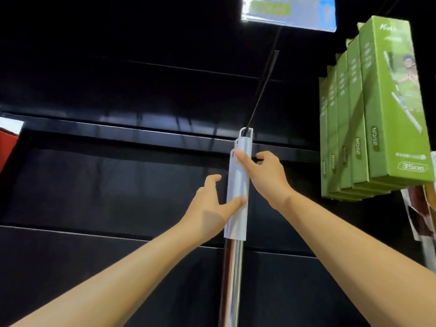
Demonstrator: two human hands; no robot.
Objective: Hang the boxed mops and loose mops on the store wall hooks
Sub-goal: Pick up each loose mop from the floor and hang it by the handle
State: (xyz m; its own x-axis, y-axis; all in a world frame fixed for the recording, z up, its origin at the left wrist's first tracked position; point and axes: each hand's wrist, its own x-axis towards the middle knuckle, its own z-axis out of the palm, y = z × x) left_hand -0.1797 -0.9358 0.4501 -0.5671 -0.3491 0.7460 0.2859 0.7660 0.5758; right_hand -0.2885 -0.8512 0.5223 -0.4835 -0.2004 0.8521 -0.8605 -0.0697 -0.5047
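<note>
Views: one. Head camera, wide-angle, worn by you. Faces the dark wall (118, 185) from arm's reach, looking up along the hook (261, 90). Your forearms (118, 279) enter from the bottom edge; left hand (210, 204), right hand (266, 175) and mop handle (238, 180) sit mid-frame. Green boxes (389, 109) fill the right edge, price tag (289, 11) the top; red pack (9, 138) clips the left.

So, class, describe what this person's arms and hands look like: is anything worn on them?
The left arm and right arm are bare to the picture's lower edge, with no sleeves in view. The left hand and right hand wear no gloves, and no rings, watch or bracelet show.
</note>
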